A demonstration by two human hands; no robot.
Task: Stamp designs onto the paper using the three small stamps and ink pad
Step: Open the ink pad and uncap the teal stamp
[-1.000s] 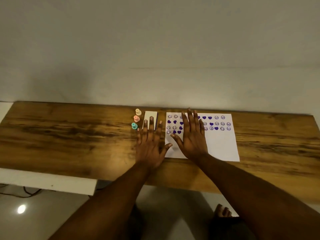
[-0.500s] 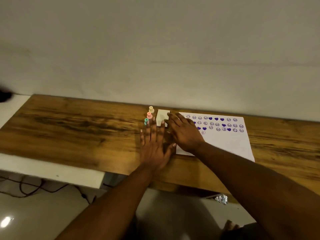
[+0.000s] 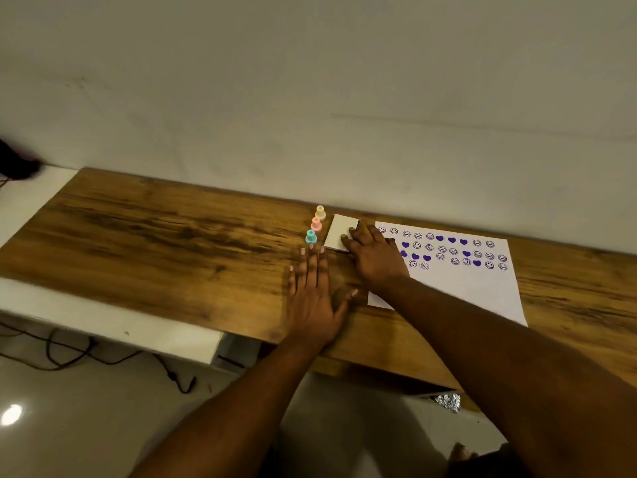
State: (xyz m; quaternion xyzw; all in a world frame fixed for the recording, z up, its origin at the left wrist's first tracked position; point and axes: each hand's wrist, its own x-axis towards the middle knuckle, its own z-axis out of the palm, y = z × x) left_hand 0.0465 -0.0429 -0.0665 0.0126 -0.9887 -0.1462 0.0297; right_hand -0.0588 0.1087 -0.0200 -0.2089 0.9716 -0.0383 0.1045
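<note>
While left hand (image 3: pixel 312 298) lies flat on wooden table (image 3: pixel 172 250), right hand (image 3: pixel 374 257) touches ink pad (image 3: pixel 339 232), grip unclear.

You've no words, brands or numbers to read anywhere here; the only marks are purple stamped smiley faces (image 3: pixel 417 244) and solid hearts (image 3: pixel 451 240) in rows on your white paper sheet (image 3: pixel 482 284)

Cream stamp (image 3: pixel 320 212), pink stamp (image 3: pixel 316 224) and teal stamp (image 3: pixel 311 236): small, knob-shaped, upright, set close together in a short diagonal row on the worktop (image 3: pixel 172 250), cream farthest and teal nearest. Ink pad (image 3: pixel 339 231): flat white rectangular case lying just right of the row, with a dark edge on its right side. Paper (image 3: pixel 458 291): white sheet lying flat right of the pad, its far part filled with rows of purple hearts and smiley faces, its near part blank.
</note>
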